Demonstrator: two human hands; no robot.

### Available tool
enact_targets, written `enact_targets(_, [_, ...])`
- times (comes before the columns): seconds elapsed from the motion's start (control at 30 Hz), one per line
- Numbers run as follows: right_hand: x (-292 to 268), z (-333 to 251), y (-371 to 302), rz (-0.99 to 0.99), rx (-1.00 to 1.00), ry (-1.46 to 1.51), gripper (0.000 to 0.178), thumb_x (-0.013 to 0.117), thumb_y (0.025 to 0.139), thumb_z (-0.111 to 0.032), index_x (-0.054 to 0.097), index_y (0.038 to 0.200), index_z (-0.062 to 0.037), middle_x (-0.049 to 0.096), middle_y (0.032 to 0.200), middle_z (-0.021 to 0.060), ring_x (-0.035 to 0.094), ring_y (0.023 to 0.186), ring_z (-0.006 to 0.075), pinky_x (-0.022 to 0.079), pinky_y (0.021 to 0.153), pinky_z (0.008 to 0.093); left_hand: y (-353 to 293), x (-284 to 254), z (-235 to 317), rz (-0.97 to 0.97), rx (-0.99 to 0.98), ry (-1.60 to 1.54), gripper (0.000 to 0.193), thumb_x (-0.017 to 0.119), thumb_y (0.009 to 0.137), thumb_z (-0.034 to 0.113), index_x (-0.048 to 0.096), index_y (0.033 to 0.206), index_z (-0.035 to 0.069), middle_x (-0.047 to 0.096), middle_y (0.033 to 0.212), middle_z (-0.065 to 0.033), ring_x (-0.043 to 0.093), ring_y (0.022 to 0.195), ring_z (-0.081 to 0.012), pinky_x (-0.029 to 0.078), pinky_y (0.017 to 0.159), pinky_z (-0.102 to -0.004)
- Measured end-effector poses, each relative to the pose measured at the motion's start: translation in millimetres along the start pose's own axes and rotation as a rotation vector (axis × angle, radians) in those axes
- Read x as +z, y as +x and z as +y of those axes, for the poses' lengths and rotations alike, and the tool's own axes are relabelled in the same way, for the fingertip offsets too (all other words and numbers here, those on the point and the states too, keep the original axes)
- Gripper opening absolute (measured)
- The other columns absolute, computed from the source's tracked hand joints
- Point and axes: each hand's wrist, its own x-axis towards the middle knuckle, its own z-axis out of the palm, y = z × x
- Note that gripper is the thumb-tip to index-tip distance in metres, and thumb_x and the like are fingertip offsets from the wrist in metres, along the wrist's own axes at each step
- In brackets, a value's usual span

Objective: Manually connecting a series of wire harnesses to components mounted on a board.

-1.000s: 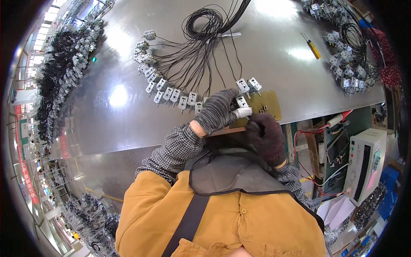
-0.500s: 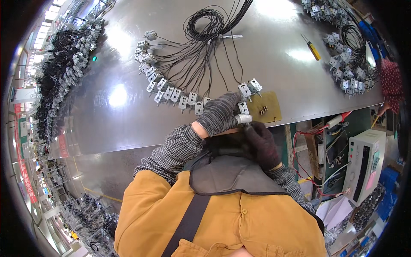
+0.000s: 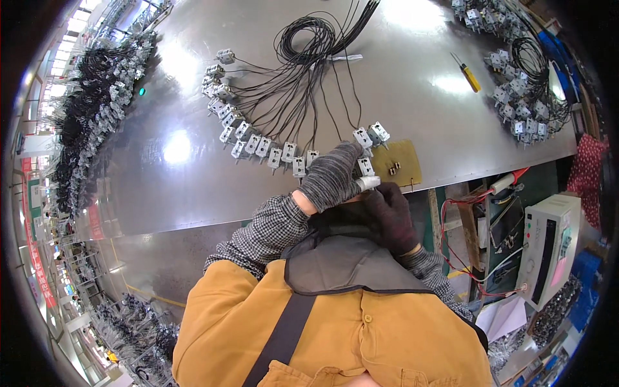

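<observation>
Head-worn fisheye view — downward, close

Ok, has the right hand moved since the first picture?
Yes: judged against the yellow board, the right hand has shifted left and slightly back toward the person's body.

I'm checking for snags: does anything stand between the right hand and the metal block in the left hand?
Partly: the left hand's white-wrapped thumb lies at the metal block's near end, beside the right hand. Nothing else visible intervenes.
</observation>
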Motion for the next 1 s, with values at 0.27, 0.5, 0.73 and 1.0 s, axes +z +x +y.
enact_targets(0.27, [-9,-29,6,0.040,-0.330,-0.397,0.032,0.070,0.102,-0.021,0.062,0.125,-0.0002,0.069,0.099,0.0206,0.071,0.090,0.0348,0.058,0.077,0.0445,3,1,6,0.026,-0.010,0.034,0.058,0.087,0.085,0.041,0.065,0.118,0.000,0.070,0.102,-0.0212,0.072,0.092,-0.0384,0.059,0.081,-0.0458])
enact_targets(0.5, [-17,-7,3,-0.466,0.441,1.489,0.037,0.049,0.114,-0.037,0.061,0.132,-0.0067,0.071,0.120,0.0083,0.069,0.093,0.0208,0.057,0.076,0.0337,3,1,9,0.020,-0.117,-0.306,0.059,0.087,0.088,0.035,0.058,0.127,0.000,0.072,0.103,-0.0181,0.075,0.095,-0.0264,0.060,0.079,-0.0397])
enact_targets(0.73, [-11,-19,-2,-0.345,0.485,1.070,0.043,0.050,0.114,-0.039,0.061,0.135,-0.0033,0.069,0.127,0.0126,0.069,0.103,0.0220,0.059,0.087,0.0362,0,-90,-15,-0.102,0.180,0.437,0.088,0.094,0.071,0.048,0.058,0.142,0.010,0.072,0.121,-0.0169,0.070,0.113,-0.0371,0.054,0.096,-0.0484])
enact_targets(1.0, [-20,-24,45,-0.186,0.072,0.696,0.030,0.051,0.114,-0.021,0.064,0.128,0.0022,0.072,0.120,0.0117,0.070,0.103,0.0172,0.059,0.091,0.0328,-18,-74,-51,-0.247,0.178,0.490,0.086,0.093,0.069,0.056,0.064,0.138,0.011,0.070,0.103,-0.0138,0.069,0.097,-0.0366,0.054,0.090,-0.0464])
